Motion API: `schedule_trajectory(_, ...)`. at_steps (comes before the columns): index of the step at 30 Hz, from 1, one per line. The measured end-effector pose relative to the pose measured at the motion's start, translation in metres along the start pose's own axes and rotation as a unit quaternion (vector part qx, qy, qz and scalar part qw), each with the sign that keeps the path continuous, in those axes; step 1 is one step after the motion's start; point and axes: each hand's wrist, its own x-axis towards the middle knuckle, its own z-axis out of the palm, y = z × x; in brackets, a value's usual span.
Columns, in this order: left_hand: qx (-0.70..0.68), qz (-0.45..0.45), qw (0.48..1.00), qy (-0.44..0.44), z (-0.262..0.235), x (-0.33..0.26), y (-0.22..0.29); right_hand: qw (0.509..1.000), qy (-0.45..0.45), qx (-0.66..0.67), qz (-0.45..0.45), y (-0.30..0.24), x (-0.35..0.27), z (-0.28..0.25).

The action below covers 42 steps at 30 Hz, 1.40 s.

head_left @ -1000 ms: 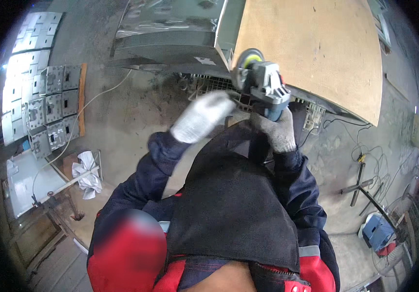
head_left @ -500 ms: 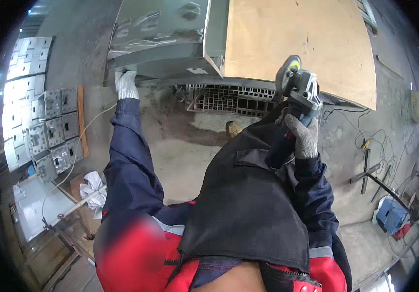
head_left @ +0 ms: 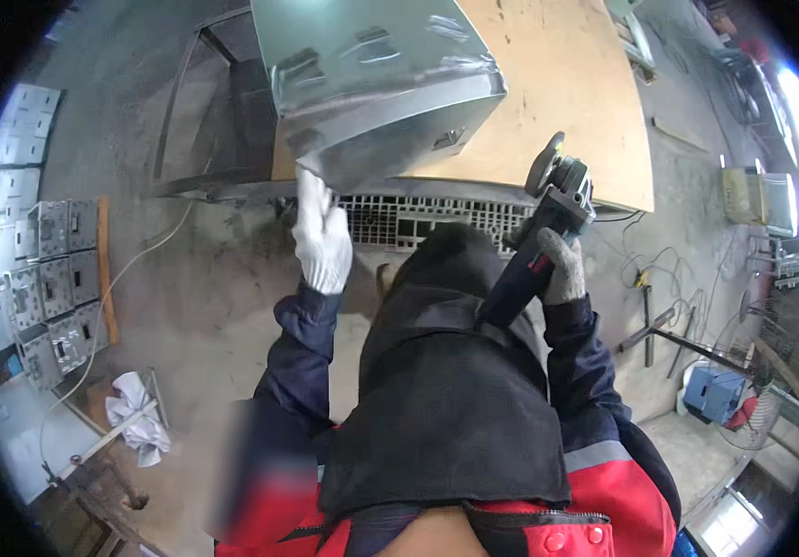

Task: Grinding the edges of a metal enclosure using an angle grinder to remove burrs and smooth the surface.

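Right gloved hand (head_left: 564, 266) is closed around one angle grinder (head_left: 525, 278), which is held slanted above the apron (head_left: 446, 399), its single disc (head_left: 543, 167) pointing away from the person, toward the near edge of the board. Left gloved hand (head_left: 323, 243) has its fingers at the near left corner of one grey metal box (head_left: 381, 88); whether they grip it or merely touch cannot be told, the corner being blurred. The box sits askew on one wooden board (head_left: 566, 102) and bears three scuffed patches on its upper face. Below the board's near edge: one openwork grating (head_left: 371, 223). Also noted: one orange strip (head_left: 105, 269) at left, one white cloth (head_left: 137, 418), one blue case (head_left: 715, 392) at right.
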Motion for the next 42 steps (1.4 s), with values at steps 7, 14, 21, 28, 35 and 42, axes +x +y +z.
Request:
schedule_trajectory(7,0.149,-0.057,0.983,-0.086,0.022,-0.012,0.064,0.994,-0.006,0.111,-0.020,-0.009,0.015,-0.010)
schedule_trajectory(14,0.321,0.361,0.872,-0.081,0.129,0.027,0.103,0.995,-0.064,0.072,0.008,0.005,0.056,-0.049)
schedule_trajectory(21,0.438,0.383,0.797,-0.162,0.201,0.069,0.085,0.999,-0.037,0.022,-0.005,0.027,0.081,-0.004)
schedule_trajectory(28,0.504,0.419,0.727,-0.204,0.208,0.094,0.066,0.998,-0.038,0.044,0.014,0.031,0.081,0.029)
schedule_trajectory(35,0.481,0.427,0.735,-0.216,0.208,0.103,0.060,0.997,0.027,0.000,-0.068,0.056,0.095,0.047)
schedule_trajectory(42,0.530,0.438,0.688,-0.230,0.208,0.106,0.063,0.998,0.008,-0.021,-0.062,0.064,0.099,0.039)
